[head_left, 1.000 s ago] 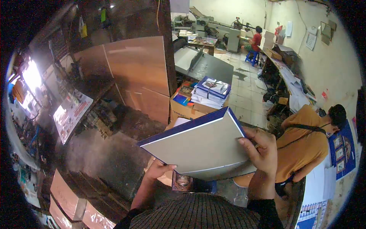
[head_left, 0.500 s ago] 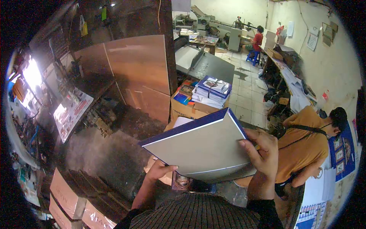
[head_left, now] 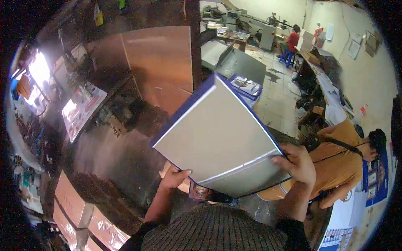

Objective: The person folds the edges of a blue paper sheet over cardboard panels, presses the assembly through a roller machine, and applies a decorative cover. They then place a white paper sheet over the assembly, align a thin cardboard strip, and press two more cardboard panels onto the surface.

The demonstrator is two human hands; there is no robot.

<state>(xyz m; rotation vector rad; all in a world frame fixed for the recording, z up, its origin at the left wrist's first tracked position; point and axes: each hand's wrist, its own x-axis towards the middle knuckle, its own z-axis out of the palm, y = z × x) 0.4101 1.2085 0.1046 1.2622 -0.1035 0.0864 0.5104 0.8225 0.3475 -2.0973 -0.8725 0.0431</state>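
Cover board (head_left: 217,129): You had it raised in front of you, tilted, its plain grey-beige face in view and a blue border along its far edge and far right side.
Left hand (head_left: 175,177): It pinched the left side of the board, a little short of the crease's left end; the thumb lay on the rim, and the fingers beneath were hidden.
Right hand (head_left: 298,164): It gripped the right side by the crease's right end, thumb over the face, the other fingers mostly out of sight behind.
Crease (head_left: 240,167): This pale line crossed the board close to its near edge, running between your hands, so both grips sat toward that end.
Lie of the board: Most of it reached forward, beyond your hands. Its long axis seemed to run from the far left edge down to the near right, though the tilt and wide lens made that uncertain. The far corner stood well apart from both hands, and the left corner was nearer your left hand.
Blue-covered stack (head_left: 247,87): It showed beyond the far corner, partly hidden by the board.
Cardboard boxes (head_left: 72,201): They sat to your left, apart from your left hand.
Co-worker in an ochre shirt (head_left: 341,161): This person was bent over beyond your right hand.
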